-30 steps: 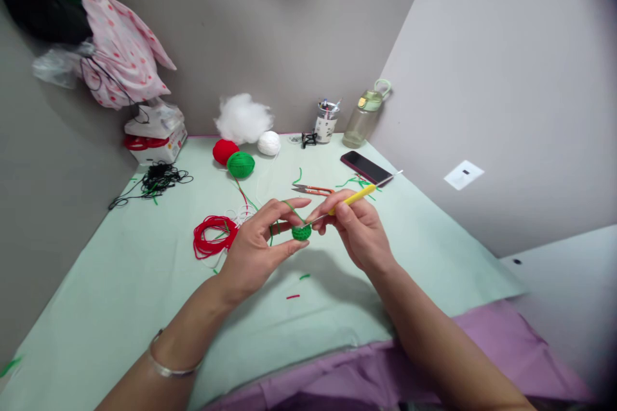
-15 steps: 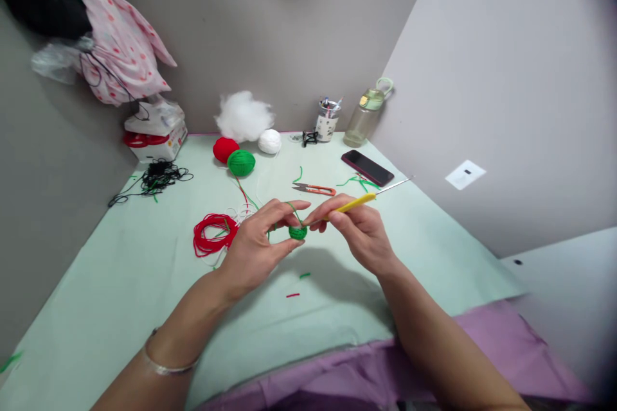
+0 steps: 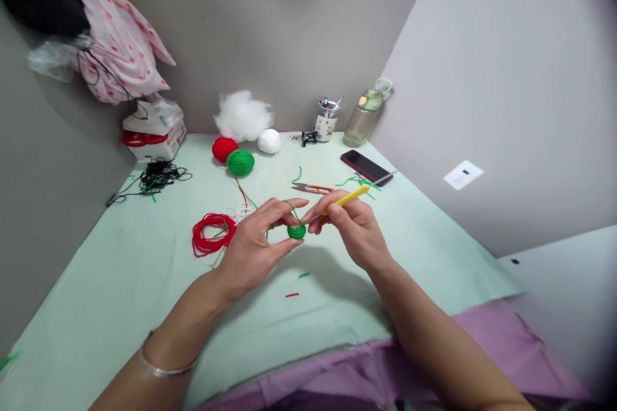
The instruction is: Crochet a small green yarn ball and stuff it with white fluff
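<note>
My left hand [image 3: 258, 241] pinches a small round piece of green crochet [image 3: 296, 231] between thumb and fingers, above the table. A strand of green yarn runs up from the piece to the raised index finger. My right hand [image 3: 354, 225] is closed around a crochet hook [image 3: 351, 196] with a yellow handle. One metal end of the hook meets the top of the green piece; the other end points up to the right. Just behind the right hand lie orange thread snips [image 3: 312, 189]. Exactly how the yarn sits on the hook tip is too small to tell.
Behind are a red yarn ball [image 3: 225, 149], a green yarn ball [image 3: 240, 162], a white yarn ball [image 3: 268, 141] and white stuffing [image 3: 243, 115]. Red yarn loops [image 3: 212, 236] lie left of the hands. A phone [image 3: 366, 167], bottle [image 3: 362, 119] and pen cup [image 3: 326, 122] stand or lie at right.
The yellow hook has tilted, its free end swinging slightly left and upward in the right hand. The left hand keeps its pinch on the green crochet.
</note>
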Tool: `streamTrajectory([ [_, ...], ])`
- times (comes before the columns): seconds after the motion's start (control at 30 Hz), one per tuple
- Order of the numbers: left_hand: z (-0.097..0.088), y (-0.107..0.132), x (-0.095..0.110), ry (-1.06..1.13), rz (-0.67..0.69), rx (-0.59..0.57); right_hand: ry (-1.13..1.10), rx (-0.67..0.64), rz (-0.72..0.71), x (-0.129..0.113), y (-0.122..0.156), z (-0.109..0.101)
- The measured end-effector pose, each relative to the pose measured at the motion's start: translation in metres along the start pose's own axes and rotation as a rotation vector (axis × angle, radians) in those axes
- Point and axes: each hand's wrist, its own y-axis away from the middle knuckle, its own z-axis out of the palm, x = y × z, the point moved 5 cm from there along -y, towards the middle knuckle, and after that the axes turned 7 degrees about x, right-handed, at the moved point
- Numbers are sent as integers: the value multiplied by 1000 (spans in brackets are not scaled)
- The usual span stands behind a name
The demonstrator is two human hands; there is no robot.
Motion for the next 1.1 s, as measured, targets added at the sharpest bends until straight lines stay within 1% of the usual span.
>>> streamTrajectory([
  [0.1,0,0,2,6,13,1,-94,10,81,7,-2,-1],
  [0.2,1,0,5,1,29,-10,-82,-12,74,6,-2,-2],
  [0.43,1,0,5,-65,32,-42,91,-81,-54,-9,0,0],
  [0.5,1,0,5,-82,42,-62,141,-102,-66,-12,0,0],
  [0.63,3,1,3,-138,82,-115,286,-199,-106,-16,1,-1],
  [0.77,5,2,-6,-187,77,-151,477,-289,-236,-18,4,4],
  [0.83,4,1,-12,-191,50,-132,554,-301,-321,-18,6,9],
  [0.93,2,-1,-17,-172,-8,-73,643,-306,-429,-18,9,14],
  [1.0,2,-1,-17,-172,-14,-63,677,-308,-443,-19,9,14],
  [1.1,8,1,-14,-207,70,-123,643,-338,-372,-18,6,9],
])
